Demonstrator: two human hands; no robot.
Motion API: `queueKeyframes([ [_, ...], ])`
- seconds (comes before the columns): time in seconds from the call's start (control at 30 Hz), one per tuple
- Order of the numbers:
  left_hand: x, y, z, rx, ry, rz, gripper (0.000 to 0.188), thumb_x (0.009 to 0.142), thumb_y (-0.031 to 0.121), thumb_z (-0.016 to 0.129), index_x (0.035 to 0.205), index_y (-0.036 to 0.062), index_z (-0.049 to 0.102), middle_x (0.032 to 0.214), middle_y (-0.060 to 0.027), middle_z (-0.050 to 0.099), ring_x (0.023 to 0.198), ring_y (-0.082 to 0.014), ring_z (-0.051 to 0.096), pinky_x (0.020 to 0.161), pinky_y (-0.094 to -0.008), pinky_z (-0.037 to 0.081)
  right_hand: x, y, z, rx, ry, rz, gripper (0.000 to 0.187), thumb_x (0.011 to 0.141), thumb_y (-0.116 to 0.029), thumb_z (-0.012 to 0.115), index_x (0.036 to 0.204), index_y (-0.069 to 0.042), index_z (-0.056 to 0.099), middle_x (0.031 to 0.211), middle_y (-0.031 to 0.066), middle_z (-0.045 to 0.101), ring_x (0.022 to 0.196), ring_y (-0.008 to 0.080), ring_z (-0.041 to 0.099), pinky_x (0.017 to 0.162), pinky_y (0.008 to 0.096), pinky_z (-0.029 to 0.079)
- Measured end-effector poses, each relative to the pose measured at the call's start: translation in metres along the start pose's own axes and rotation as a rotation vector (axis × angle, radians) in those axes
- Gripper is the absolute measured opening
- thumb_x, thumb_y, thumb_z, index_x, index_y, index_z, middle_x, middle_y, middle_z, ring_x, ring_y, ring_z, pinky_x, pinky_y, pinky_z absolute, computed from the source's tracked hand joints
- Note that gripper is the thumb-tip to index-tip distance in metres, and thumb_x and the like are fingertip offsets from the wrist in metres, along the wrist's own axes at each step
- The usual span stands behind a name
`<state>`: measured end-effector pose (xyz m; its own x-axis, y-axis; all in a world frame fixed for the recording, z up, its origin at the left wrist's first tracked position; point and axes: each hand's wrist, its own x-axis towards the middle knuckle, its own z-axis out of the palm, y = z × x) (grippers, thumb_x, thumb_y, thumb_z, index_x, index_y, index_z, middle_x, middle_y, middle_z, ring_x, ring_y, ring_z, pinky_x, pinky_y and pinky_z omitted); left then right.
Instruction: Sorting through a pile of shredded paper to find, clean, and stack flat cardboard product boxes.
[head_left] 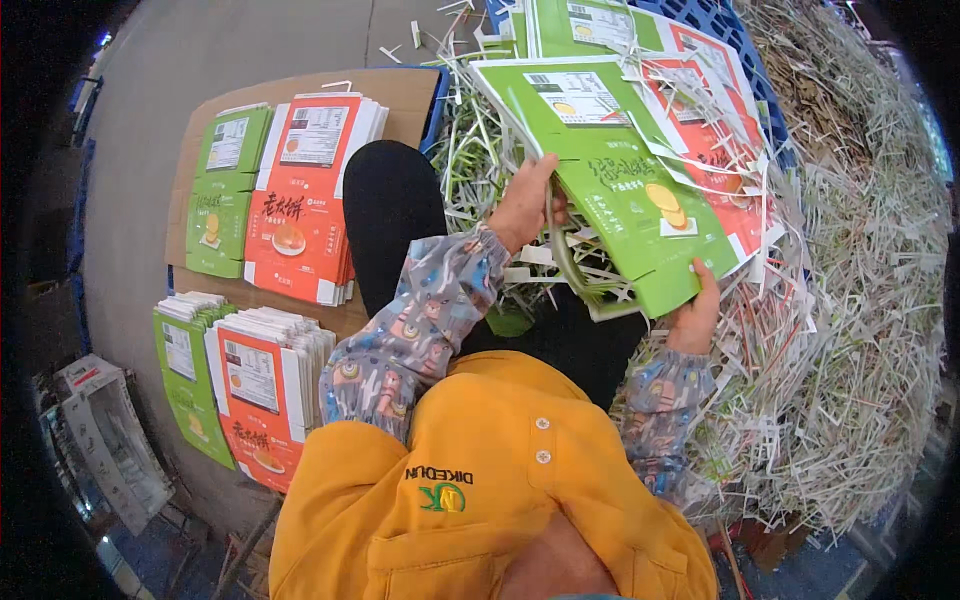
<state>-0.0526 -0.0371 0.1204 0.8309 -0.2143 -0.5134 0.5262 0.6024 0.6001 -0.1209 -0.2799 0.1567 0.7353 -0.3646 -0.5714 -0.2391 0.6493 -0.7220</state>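
Head view: both hands clamped on a green printed card stack [612, 175], held up in front of the knees, tilted, over a pile of paper strips [462, 185]. L hand [525, 205] grips its left edge, thumb on top, fingers curled round the side. R hand [697, 312] has the near R corner, thumb on the face, other fingers mostly hidden underneath. Loose strips cling nr the stack's R edge. Just beyond/R: red printed cards [728, 125], partly covered w/ white strips; more green cards [600, 28] at the top, nr a blue plastic frame [712, 18]. Big heap of shredded strips [850, 300] fills the R side.

L side, well apart from the hands: brown cardboard [215, 112] w/ an upper green stack [222, 225] and upper red stack [300, 225] side by side. Nearer the body, a lower green stack [182, 372] next to a lower red stack [262, 380]. Person wears patterned sleeves [400, 335] + a yellow top [450, 450]; dark-clad knee [392, 215] sits btwn the upper red stack and L forearm.
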Motion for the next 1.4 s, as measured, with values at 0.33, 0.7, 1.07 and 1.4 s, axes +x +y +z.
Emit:
queueKeyframes([
  [0.33,-0.018,0.022,0.011,0.528,-0.326,0.111,0.033,0.088,0.03,0.041,0.11,0.0062,0.043,0.056,0.0026,0.04,0.039,-0.0065,0.031,0.035,-0.0183,0.025,-0.029,-0.013,-0.012,-0.099,-0.04,-0.088,0.037,0.082,-0.021,0.047,0.111,0.001,0.045,0.105,0.0116,0.053,0.095,0.0225,0.053,0.079,0.0331,0.044],
  [0.7,-0.022,-0.001,0.0,0.475,-0.373,0.099,0.026,0.088,0.03,0.04,0.085,0.0059,0.047,0.053,0.0042,0.034,0.039,-0.0066,0.03,0.037,-0.0203,0.028,-0.036,-0.021,-0.012,-0.013,-0.225,-0.067,0.04,0.084,-0.022,0.041,0.116,0.0,0.041,0.111,0.0126,0.05,0.097,0.0241,0.051,0.083,0.0334,0.042],
  [1.07,0.003,-0.002,-0.022,0.539,-0.256,0.063,0.023,0.087,0.025,0.042,0.096,0.0051,0.047,0.055,0.0033,0.036,0.042,-0.0063,0.032,0.037,-0.0212,0.027,-0.021,-0.001,-0.002,-0.018,-0.149,-0.049,0.039,0.082,-0.024,0.044,0.114,0.0,0.043,0.109,0.0121,0.051,0.096,0.0218,0.052,0.083,0.0338,0.041],
  [1.4,-0.026,-0.015,-0.066,0.062,-0.045,0.038,0.017,0.086,0.023,0.043,0.081,0.0086,0.049,0.047,0.0044,0.028,0.036,-0.0068,0.028,0.034,-0.0236,0.021,-0.001,-0.005,-0.049,-0.24,-0.042,-0.257,0.031,0.082,-0.01,0.049,0.109,0.004,0.045,0.099,0.0114,0.054,0.093,0.0166,0.052,0.076,0.0282,0.044],
])
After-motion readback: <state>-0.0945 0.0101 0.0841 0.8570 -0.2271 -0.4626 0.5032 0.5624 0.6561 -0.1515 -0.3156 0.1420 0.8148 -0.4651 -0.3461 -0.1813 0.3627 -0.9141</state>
